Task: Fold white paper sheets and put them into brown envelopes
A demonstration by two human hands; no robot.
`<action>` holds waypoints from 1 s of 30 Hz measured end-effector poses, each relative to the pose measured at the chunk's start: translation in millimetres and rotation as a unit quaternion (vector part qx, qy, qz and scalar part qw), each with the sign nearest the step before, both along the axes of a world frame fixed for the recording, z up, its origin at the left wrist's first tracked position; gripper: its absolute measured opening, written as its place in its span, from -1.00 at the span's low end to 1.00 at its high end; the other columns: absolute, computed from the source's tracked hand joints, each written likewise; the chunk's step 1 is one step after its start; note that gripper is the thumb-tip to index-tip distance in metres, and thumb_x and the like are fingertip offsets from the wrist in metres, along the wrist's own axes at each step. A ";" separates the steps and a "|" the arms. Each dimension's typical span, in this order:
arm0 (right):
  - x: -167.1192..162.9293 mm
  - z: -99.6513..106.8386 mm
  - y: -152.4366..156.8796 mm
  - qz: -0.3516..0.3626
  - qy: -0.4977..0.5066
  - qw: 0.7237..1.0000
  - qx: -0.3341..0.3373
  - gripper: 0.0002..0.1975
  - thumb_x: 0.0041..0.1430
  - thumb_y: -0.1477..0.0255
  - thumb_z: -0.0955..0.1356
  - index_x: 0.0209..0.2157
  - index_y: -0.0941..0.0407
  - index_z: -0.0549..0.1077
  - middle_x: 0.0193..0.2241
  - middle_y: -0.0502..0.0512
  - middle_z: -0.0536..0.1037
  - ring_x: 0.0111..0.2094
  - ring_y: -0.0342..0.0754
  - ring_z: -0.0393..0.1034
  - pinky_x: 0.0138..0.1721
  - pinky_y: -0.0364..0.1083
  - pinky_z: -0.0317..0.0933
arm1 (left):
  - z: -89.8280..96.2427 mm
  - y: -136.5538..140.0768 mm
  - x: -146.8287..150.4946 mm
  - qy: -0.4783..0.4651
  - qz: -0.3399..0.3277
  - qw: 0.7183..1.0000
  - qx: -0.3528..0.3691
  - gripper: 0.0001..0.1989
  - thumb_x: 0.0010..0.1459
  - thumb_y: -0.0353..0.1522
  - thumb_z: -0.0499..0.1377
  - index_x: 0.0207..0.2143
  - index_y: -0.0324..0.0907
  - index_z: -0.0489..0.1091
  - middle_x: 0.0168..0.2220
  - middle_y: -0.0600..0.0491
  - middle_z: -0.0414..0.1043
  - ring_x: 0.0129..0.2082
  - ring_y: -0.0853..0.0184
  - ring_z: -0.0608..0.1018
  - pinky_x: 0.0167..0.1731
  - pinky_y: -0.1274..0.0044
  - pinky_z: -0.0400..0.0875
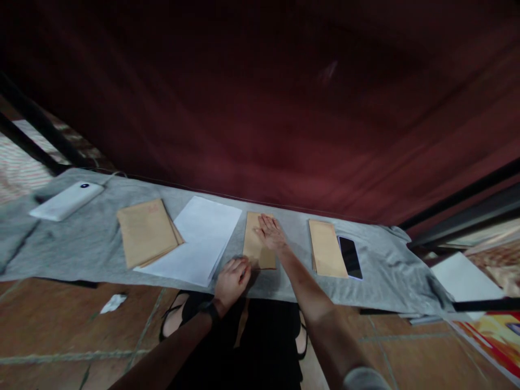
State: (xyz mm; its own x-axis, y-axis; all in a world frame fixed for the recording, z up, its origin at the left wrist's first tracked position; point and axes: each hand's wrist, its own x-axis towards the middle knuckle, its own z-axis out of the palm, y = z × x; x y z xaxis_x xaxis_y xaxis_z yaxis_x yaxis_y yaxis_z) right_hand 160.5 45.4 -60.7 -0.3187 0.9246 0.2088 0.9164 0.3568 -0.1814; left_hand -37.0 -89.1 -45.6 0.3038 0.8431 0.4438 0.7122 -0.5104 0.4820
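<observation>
A brown paper envelope (260,259) lies on the grey cloth in front of me. My right hand (271,232) is open and lies flat on its upper part, fingers stretched out. At the lower left corner of this envelope is my left hand (232,279), its fingers curled in; what they grip, if anything, is hidden. White paper sheets (201,233) are spread to the left, partly under a stack of brown envelopes (144,230). To the right lies another stack of narrower brown envelopes (327,249), beside a dark-screened phone (350,257).
A white device with a cable (69,200) lies at the far left of the cloth-covered bench (382,265). A dark red curtain (260,119) hangs behind it. Dark metal bars (467,200) flank both ends. Crumpled white tissue (114,303) lies on the tiled floor.
</observation>
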 end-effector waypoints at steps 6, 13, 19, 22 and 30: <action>-4.9 0.8 10.8 0.044 -0.005 0.999 -0.003 -0.38 0.45 0.18 0.11 0.38 0.22 0.05 0.38 0.23 0.09 0.40 0.01 -0.06 0.40 0.08 -0.16 | -3.5 1.1 0.8 -0.007 0.009 1.000 0.017 -0.78 0.31 -0.35 0.05 -0.16 -0.14 0.48 -0.17 -0.03 0.58 -0.16 0.20 0.57 -0.10 0.32 0.50; -15.4 3.1 -10.1 0.125 -0.021 0.992 -0.018 -0.39 0.45 0.18 0.10 0.40 0.18 0.00 0.39 0.15 0.04 0.41 -0.01 -0.08 0.42 0.10 -0.21 | 0.2 0.1 1.5 -0.007 0.011 1.000 0.019 -0.81 0.31 -0.37 0.04 -0.24 -0.12 0.47 -0.21 -0.01 0.57 -0.18 0.22 0.57 -0.12 0.35 0.49; -19.7 15.4 -35.4 0.176 -0.037 0.982 -0.055 -0.43 0.48 0.23 0.05 0.40 0.15 -0.02 0.41 0.08 -0.02 0.42 -0.04 -0.14 0.43 0.08 -0.26 | -2.9 1.3 0.5 0.005 0.011 1.000 0.011 -0.78 0.33 -0.38 0.00 -0.22 -0.15 0.45 -0.22 -0.02 0.56 -0.19 0.22 0.57 -0.12 0.36 0.49; -21.0 20.0 -48.5 0.193 -0.040 0.976 -0.091 -0.45 0.49 0.23 0.05 0.40 0.13 0.00 0.41 0.04 -0.02 0.42 -0.07 -0.16 0.44 0.06 -0.29 | -4.7 1.7 0.1 0.010 0.015 1.000 0.012 -0.76 0.35 -0.37 -0.03 -0.21 -0.15 0.44 -0.24 -0.02 0.55 -0.20 0.23 0.57 -0.11 0.36 0.49; -17.1 25.5 -86.1 0.200 0.055 0.966 -0.156 -0.51 0.50 0.24 0.04 0.35 0.04 0.15 0.36 0.01 0.14 0.38 -0.14 -0.02 0.42 0.03 -0.19 | -1.1 0.6 -1.8 -0.003 0.016 1.000 0.008 -0.75 0.34 -0.35 -0.04 -0.19 -0.11 0.44 -0.22 -0.04 0.55 -0.17 0.19 0.57 -0.12 0.35 0.50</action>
State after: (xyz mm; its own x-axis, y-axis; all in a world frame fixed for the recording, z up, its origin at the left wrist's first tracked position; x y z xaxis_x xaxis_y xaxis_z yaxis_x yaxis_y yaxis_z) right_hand 143.4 -40.7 -35.2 -0.6547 0.7559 -0.0078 0.6861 0.5898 -0.4259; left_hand -38.7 -88.5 -46.7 0.2746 0.8450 0.4589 0.7252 -0.4954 0.4782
